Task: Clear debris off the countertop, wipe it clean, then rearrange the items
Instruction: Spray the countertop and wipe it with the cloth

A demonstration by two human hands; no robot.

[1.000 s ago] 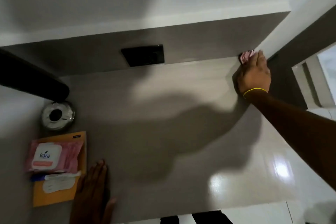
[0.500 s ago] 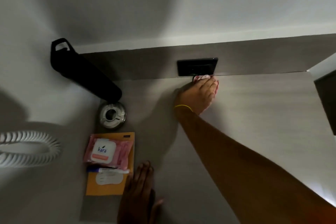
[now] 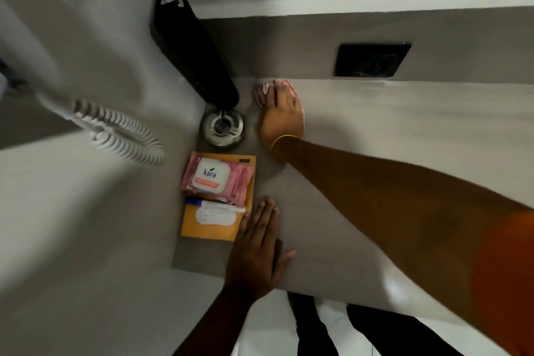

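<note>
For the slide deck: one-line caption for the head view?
Right hand presses a pink cloth on the grey countertop beside a metal ashtray; left hand rests flat.

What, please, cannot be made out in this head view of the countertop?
- Wiping cloth: mostly covered by the right hand.
- Envelope: label print too small; top hidden by the wipes pack.
- Wall socket: dark and blurred.
- Coiled cord: motion-blurred.

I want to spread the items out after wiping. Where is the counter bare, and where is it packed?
Bare: the grey countertop right of the right hand, below the black wall plate. Crowded: the left end, with the black bottle, round metal ashtray, pink wipes pack and orange envelope beside the left hand.
</note>
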